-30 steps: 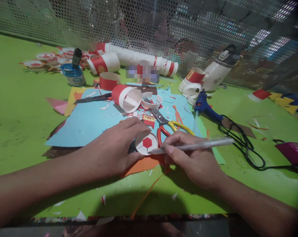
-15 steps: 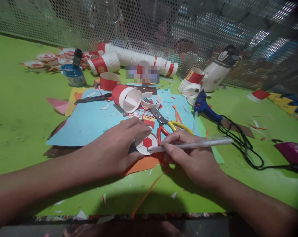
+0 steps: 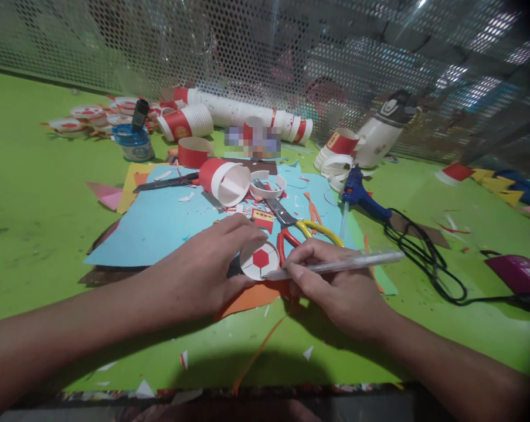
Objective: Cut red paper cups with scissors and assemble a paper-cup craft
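My left hand [image 3: 214, 261] is closed on the left side of a white paper disc [image 3: 246, 265], thumb below and fingers above. A red hexagon [image 3: 261, 258] sits in its middle, with thin dark lines running out towards the rim. My right hand [image 3: 335, 287] grips a clear-barrelled pen [image 3: 357, 261], its tip at the disc's lower edge. Just beyond the hands lie scissors [image 3: 282, 212] with one red and one yellow handle. Orange paper [image 3: 247, 299] lies under the disc.
Blue paper [image 3: 155, 225] carries a cut red-and-white paper cup [image 3: 223, 180], a paper ring and scraps. Stacked cups [image 3: 238, 108], a blue-lidded jar [image 3: 133, 142] and a bottle [image 3: 377, 138] stand behind. At right are a blue glue gun [image 3: 364, 196], its black cord and a magenta device [image 3: 517, 272].
The pen tip has moved slightly down and left, to the disc's lower edge. A dark line below the hexagon now looks longer. The whole view has shifted a little.
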Demonstrator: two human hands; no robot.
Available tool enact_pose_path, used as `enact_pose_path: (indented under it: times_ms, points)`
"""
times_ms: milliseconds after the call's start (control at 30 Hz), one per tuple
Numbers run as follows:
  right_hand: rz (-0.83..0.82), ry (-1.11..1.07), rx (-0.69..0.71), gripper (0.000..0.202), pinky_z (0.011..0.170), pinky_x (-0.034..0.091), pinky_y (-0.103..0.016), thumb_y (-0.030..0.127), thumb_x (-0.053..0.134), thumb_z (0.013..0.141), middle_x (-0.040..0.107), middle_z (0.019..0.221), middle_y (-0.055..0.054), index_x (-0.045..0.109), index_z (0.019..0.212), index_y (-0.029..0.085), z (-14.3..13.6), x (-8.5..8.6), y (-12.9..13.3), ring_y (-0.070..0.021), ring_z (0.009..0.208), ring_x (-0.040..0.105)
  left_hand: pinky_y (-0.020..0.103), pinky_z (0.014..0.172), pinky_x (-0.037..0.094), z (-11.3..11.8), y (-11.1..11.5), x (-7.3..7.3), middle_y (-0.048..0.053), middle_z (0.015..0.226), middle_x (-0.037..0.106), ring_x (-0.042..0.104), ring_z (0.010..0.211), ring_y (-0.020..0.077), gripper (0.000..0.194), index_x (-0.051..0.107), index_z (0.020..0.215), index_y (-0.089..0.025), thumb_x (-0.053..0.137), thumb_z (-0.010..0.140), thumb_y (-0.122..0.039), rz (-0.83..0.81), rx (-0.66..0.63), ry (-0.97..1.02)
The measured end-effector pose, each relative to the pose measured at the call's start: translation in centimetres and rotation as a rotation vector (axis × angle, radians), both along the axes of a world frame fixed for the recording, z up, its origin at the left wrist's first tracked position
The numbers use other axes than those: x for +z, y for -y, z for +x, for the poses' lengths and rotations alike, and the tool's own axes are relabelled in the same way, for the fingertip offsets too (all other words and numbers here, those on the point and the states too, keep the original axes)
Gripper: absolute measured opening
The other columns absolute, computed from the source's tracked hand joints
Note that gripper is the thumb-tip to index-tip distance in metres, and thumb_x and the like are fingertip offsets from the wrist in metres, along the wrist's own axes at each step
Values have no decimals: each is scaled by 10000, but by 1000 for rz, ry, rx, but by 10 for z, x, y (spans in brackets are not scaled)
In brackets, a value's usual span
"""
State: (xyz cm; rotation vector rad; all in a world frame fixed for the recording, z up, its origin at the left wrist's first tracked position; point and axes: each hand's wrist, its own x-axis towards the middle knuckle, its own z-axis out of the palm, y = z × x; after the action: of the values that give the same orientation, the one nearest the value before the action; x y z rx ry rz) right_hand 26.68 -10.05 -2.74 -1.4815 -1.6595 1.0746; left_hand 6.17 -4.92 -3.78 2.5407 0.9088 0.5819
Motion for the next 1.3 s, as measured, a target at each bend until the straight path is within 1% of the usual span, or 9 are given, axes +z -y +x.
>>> enact_pose_path:
  times_ms: [133,267,367,533,767,967,1133,1300]
  points:
    - [28,26,0,105,428,468,-174,200,571,809,606,556,37,604,709,196,0,1,-1,-86,461,563,345,854,484,0,0,-2,91,1140,576,547,1056,231,357,536,1160,-176,621,816,-221,18,-3,14]
    - [13,-77,5,112,441,469,-172,218,554,837,606,535,44,592,734,194,0,0,-4,-80,452,562,345,850,481,0,-1,-1,86,1119,582,551,1036,223,334,535,1157,-175,605,840,-254,12,-17,27]
    - [43,-121,-5,129,443,461,-167,233,545,858,599,519,49,577,739,195,0,-1,-5,-74,446,551,342,855,475,1,-1,1,83,1097,587,553,1023,217,298,547,1136,-172,582,865,-291,10,-33,46]
    - [97,-51,3,135,440,459,-167,221,540,866,594,525,51,583,741,195,0,0,-1,-72,443,548,351,863,472,1,-1,2,91,1084,579,544,1016,220,344,530,1169,-157,591,847,-263,-24,-31,46]
    - [153,18,-1,132,440,478,-181,234,538,859,605,548,37,596,750,189,-1,-1,-1,-81,449,537,371,875,468,-1,-1,1,99,1123,561,531,1047,237,395,520,1197,-163,603,817,-230,-40,-4,9]
    - [122,8,-17,125,440,485,-189,231,545,847,613,544,36,595,739,193,-2,-1,-1,-84,445,540,375,883,467,-1,-1,1,88,1132,556,530,1056,235,395,507,1204,-191,595,822,-239,-55,-6,6]
    - [89,-37,-29,129,443,477,-188,234,550,859,612,543,41,592,743,197,-1,-1,-1,-83,452,549,384,882,467,0,-2,2,95,1127,555,527,1056,239,388,509,1195,-185,597,819,-230,-54,-9,5]
    - [119,28,-23,129,450,475,-202,235,550,854,616,555,32,601,741,197,0,-1,0,-91,462,548,379,887,466,-1,-1,2,94,1131,559,527,1059,235,392,506,1205,-177,596,828,-233,-51,-11,1]
